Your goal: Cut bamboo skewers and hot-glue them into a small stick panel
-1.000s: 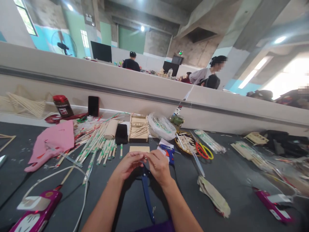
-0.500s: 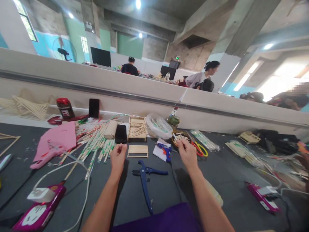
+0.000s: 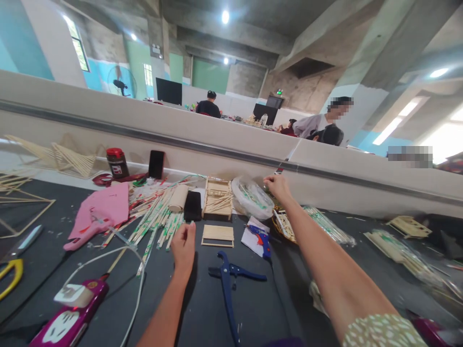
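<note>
Right hand (image 3: 277, 185): extended far across dark worktop (image 3: 202, 308), fingers loosely curled, empty, at clear plastic bag of sticks (image 3: 252, 198). Left hand (image 3: 183, 246): relaxed, empty, beside flat wooden stick panel (image 3: 218, 235), long axis crosswise.

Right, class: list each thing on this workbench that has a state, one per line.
blue cutters: lying flat, untouched
jar: upright, red lid on
phone: propped upright, screen dark
left hand: resting on table, holding nothing visible
right hand: stretched toward plastic bag

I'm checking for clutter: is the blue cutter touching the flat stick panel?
Apart. The head view shows dark table between the blue cutter and the flat stick panel.
</note>
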